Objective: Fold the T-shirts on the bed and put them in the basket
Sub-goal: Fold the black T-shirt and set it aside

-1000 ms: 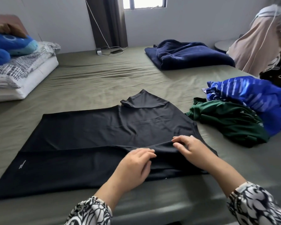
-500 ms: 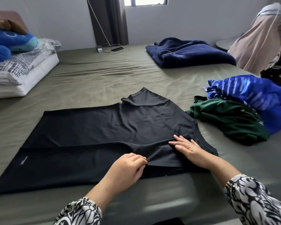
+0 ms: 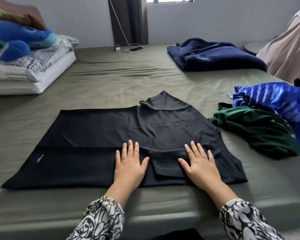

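A black T-shirt point(image 3: 97, 135) lies spread sideways on the olive bed point(image 3: 111, 80), its near long edge folded in and a sleeve folded over near the middle. My left hand point(image 3: 129, 164) lies flat on the folded strip, fingers straight. My right hand point(image 3: 200, 164) presses flat on the folded sleeve, fingers spread. To the right, a crumpled green T-shirt point(image 3: 256, 130) and a blue patterned T-shirt point(image 3: 280, 103) lie in a pile. No basket is in view.
A folded navy blanket point(image 3: 213, 54) lies at the far right of the bed. Pillows point(image 3: 33, 71) with a blue plush toy point(image 3: 19, 40) sit at the far left. A charger and cable point(image 3: 128, 49) lie by the far wall. Pink fabric point(image 3: 291, 52) hangs at the right edge.
Both hands have let go of the pinched fold and flattened onto the black T-shirt, moving apart. The sleeve now lies folded over between them.
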